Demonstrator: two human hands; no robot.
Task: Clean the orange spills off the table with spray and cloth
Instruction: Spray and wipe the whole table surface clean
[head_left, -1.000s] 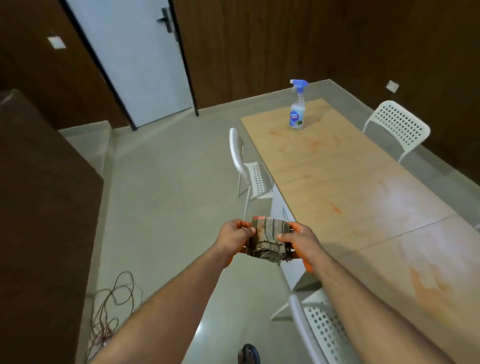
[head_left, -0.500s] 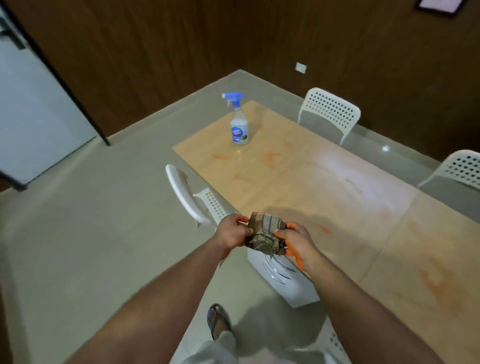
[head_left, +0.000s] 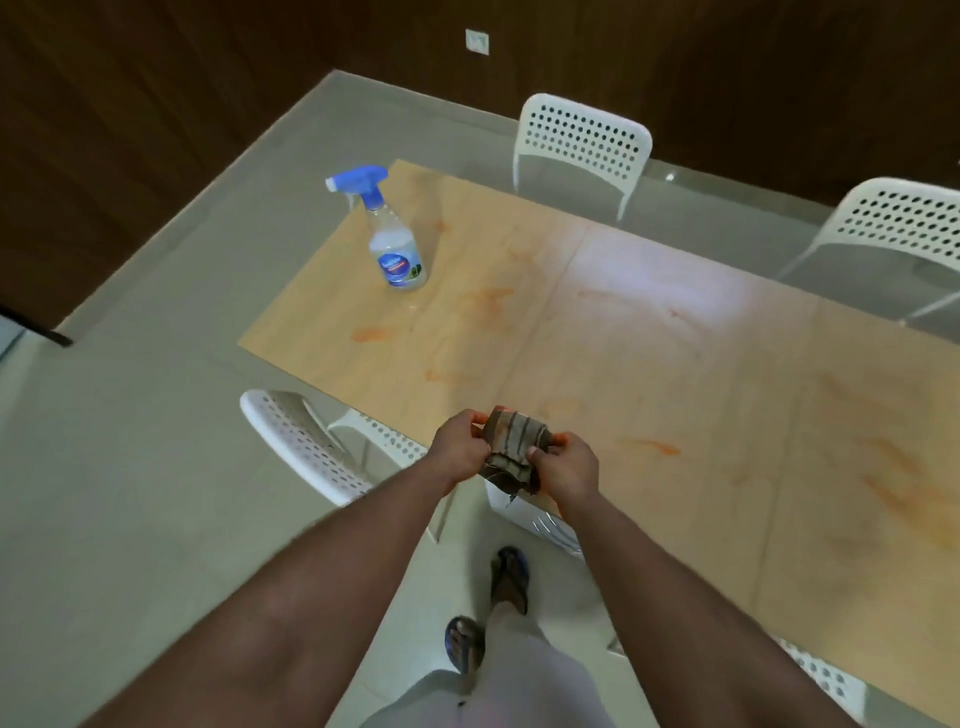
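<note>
Left hand (head_left: 460, 450) and right hand (head_left: 563, 467) each pinched one end of the folded striped cloth (head_left: 511, 449), fingers curled on it, at the table (head_left: 649, 374) near edge, 6 o'clock. Spray bottle (head_left: 392, 236) stood upright at 10 o'clock; orange spills (head_left: 371, 334) spread across the tabletop.

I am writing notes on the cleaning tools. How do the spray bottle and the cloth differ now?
The spray bottle stands upright on the table, untouched; the cloth is bunched in the left hand and right hand, above the table's near edge. The bottle is clear with a blue trigger; the cloth is brown, striped.
</note>
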